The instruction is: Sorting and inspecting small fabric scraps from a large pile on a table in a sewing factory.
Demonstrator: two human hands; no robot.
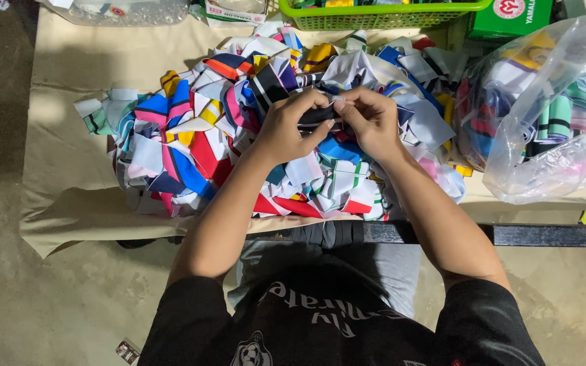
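The dark strip (318,115) looks light, soft and limp, likely to sag unless pinched near both ends. Left hand (286,129) and right hand (371,122) have their fingers closed on it, above the scrap pile (191,149) on the surface (69,169). It is black, narrow, mostly hidden

green basket (381,17): top cut off | dark strip (317,116): mostly hidden by hands

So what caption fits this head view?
Both hands, left hand and right hand, pinch a dark fabric piece above colourful scraps.
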